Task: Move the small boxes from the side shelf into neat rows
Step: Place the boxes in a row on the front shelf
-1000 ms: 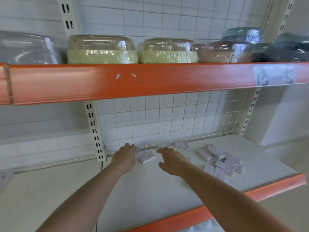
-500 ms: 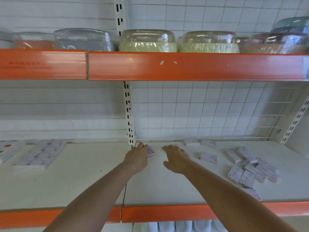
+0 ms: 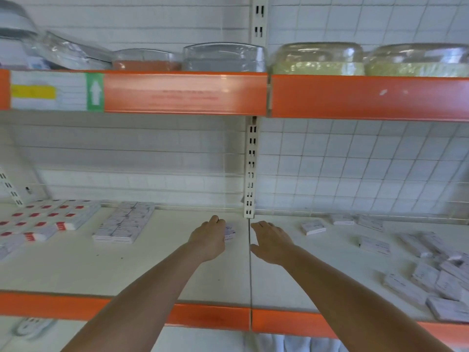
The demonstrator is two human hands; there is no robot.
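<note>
My left hand [image 3: 209, 237] reaches over the white shelf and holds a small white box [image 3: 229, 232], most of it hidden under the palm. Just right of the shelf seam, my right hand [image 3: 270, 241] hovers with relaxed fingers and holds nothing. Several small white boxes lie scattered on the right shelf section: one [image 3: 313, 227] near the back, one [image 3: 374, 246] further right, and a loose pile [image 3: 436, 278] at the far right. On the left section a neat block of the same boxes [image 3: 124, 223] lies in rows.
Red-marked white boxes [image 3: 43, 222] lie in rows at the far left. A slotted upright post [image 3: 251, 168] stands behind the seam. The orange upper shelf beam [image 3: 253, 95] hangs overhead with wrapped bowls [image 3: 319, 59] on it. An orange lip [image 3: 210, 317] edges the shelf front.
The view has swung left, bringing the arranged rows into sight. Both hands have travelled left from the scattered pile to the shelf seam, the left still holding a box.
</note>
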